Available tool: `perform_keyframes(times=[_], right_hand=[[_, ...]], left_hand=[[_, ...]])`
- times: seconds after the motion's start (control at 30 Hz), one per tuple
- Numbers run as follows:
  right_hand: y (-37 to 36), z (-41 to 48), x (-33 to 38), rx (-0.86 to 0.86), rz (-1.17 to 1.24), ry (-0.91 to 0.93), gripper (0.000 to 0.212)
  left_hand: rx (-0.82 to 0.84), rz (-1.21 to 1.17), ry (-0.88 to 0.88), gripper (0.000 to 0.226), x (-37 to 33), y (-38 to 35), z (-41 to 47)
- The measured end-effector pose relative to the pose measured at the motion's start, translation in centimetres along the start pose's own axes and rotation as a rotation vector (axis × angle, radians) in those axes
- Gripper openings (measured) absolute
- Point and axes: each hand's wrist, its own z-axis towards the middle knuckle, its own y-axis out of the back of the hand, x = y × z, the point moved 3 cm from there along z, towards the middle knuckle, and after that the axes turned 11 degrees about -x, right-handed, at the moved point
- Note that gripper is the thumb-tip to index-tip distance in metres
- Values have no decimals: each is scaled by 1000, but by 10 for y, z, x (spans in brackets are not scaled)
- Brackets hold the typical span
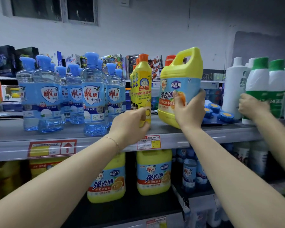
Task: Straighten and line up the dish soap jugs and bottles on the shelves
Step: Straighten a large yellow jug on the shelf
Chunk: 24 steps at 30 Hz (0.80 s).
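On the grey metal upper shelf [72, 137], the left hand [130, 120] curls round a slim yellow orange-capped plastic bottle [142, 89]. The right hand [188, 111] grips the tilted yellow plastic jug [181, 76] just right of it. This looks like mid-straightening; next, the jug likely needs standing upright, label forward.

Jug [181, 71] yellow, pale-blue label, orange-fruit print. Slim bottle [142, 76] yellow, orange cap, cat emblem. Clear bottles [92, 96] blue-tinted, blue caps, red-and-white shield labels. Right-end bottles [260, 79] white, green. Shelf [15, 132] grey.
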Motion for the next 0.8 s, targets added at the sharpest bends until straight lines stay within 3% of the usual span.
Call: perform_keyframes(times=[0.13,0.27,0.37,0.47,0.6,0.8], right_hand=[[34,-1,30,-21,151,54,54],[65,-14,51,30,245,49,45],[82,-29,60,88,321,-18,42],[92,-48,64,209,429,-121,30],[97,-80,73,344,452,-130,20],[78,-126,83,723,461,-206,49]], left_hand=[[-1,-370,192,22,-1,1,1],[73,-802,420,66,-14,12,2],[205,-967,483,89,-22,25,-4],[304,-1105,477,85,-23,35,-18],[240,-1144,501,69,-12,54,-47],[175,-1090,560,73,24,82,-102]])
